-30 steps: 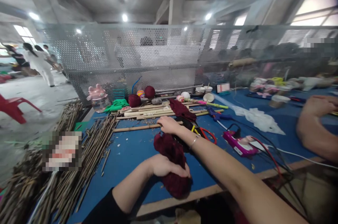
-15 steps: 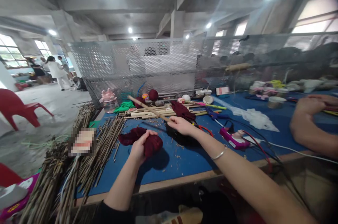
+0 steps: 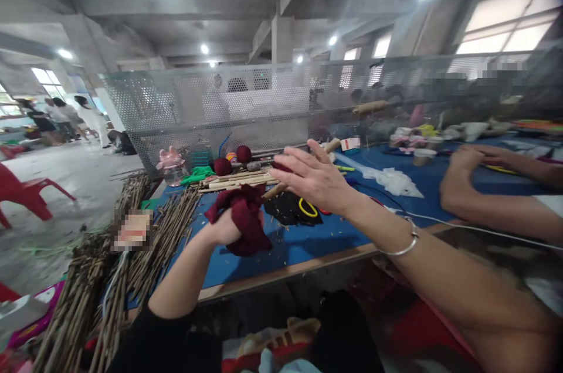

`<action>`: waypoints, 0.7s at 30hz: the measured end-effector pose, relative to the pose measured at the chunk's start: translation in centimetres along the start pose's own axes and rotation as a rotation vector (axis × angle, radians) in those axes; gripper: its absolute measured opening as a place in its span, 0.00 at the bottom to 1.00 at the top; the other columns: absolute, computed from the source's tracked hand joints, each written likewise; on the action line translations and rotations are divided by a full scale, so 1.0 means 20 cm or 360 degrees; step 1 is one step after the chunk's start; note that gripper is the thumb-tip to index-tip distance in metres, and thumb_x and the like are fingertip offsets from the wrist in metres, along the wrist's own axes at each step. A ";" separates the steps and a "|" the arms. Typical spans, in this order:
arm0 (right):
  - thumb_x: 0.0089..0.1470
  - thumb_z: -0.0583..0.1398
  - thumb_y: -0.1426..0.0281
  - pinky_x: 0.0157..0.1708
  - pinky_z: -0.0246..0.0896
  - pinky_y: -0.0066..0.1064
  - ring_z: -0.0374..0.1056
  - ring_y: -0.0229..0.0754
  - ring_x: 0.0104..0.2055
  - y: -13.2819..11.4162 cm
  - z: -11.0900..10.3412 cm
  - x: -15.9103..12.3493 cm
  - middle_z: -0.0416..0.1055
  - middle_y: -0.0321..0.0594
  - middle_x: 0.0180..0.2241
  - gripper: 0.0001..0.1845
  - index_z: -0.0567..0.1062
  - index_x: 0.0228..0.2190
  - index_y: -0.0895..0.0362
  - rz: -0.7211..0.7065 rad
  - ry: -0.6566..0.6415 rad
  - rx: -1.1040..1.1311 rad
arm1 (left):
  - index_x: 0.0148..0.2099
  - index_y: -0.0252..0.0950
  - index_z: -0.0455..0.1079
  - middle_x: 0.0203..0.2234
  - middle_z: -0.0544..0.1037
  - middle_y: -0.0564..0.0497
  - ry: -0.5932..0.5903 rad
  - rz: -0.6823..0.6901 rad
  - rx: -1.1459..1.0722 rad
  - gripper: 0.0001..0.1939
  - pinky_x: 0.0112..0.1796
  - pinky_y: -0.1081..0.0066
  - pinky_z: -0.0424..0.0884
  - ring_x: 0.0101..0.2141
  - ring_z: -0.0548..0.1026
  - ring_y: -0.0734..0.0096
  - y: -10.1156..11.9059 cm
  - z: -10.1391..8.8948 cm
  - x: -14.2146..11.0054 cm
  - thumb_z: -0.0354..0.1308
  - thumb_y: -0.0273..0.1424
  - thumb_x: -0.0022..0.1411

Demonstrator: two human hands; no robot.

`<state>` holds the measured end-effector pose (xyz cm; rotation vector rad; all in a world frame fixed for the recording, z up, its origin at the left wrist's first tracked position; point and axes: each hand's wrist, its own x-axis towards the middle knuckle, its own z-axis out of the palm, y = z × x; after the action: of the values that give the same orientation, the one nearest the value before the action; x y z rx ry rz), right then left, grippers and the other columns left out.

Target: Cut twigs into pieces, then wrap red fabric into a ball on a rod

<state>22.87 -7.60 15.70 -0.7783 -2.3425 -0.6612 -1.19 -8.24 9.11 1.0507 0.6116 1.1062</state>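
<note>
Under a concrete ceiling point(image 3: 176, 3), before a perforated screen point(image 3: 259, 109), the left hand point(image 3: 226, 229) clutches maroon cloth point(image 3: 250, 223) over the blue desk point(image 3: 347, 229), the right hand point(image 3: 319, 179) spread.

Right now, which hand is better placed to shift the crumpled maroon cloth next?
Probably the left hand: the maroon cloth is bunched in its grip. The right hand is apart from that cloth, its fingers extended near the stick.
</note>
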 end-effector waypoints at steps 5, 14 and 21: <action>0.54 0.53 0.65 0.53 0.51 0.43 0.56 0.48 0.55 0.10 0.23 -0.23 0.60 0.48 0.53 0.27 0.57 0.55 0.55 0.0826 0.0673 0.0135 | 0.25 0.30 0.68 0.29 0.72 0.48 -0.0157 -0.0404 -0.0376 0.09 0.35 0.71 0.66 0.29 0.72 0.70 0.00 -0.04 -0.06 0.53 0.29 0.55; 0.47 0.58 0.64 0.36 0.61 0.33 0.69 0.48 0.40 0.33 0.83 -0.49 0.72 0.51 0.38 0.15 0.72 0.36 0.59 0.1651 -0.0883 0.0154 | 0.26 0.29 0.68 0.31 0.71 0.48 0.0037 -0.0399 -0.0627 0.11 0.36 0.71 0.66 0.28 0.72 0.72 -0.22 -0.12 -0.17 0.51 0.29 0.58; 0.37 0.64 0.60 0.33 0.62 0.35 0.71 0.53 0.39 0.44 0.86 -0.45 0.73 0.55 0.36 0.19 0.74 0.30 0.59 0.1912 -0.0998 0.0144 | 0.25 0.29 0.69 0.34 0.69 0.49 0.0030 -0.0386 -0.0739 0.11 0.37 0.73 0.65 0.33 0.70 0.73 -0.40 -0.12 -0.34 0.53 0.29 0.57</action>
<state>28.36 5.56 0.00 -2.2624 -1.7969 0.2603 -2.30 -14.34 0.21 0.5502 0.4523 0.9819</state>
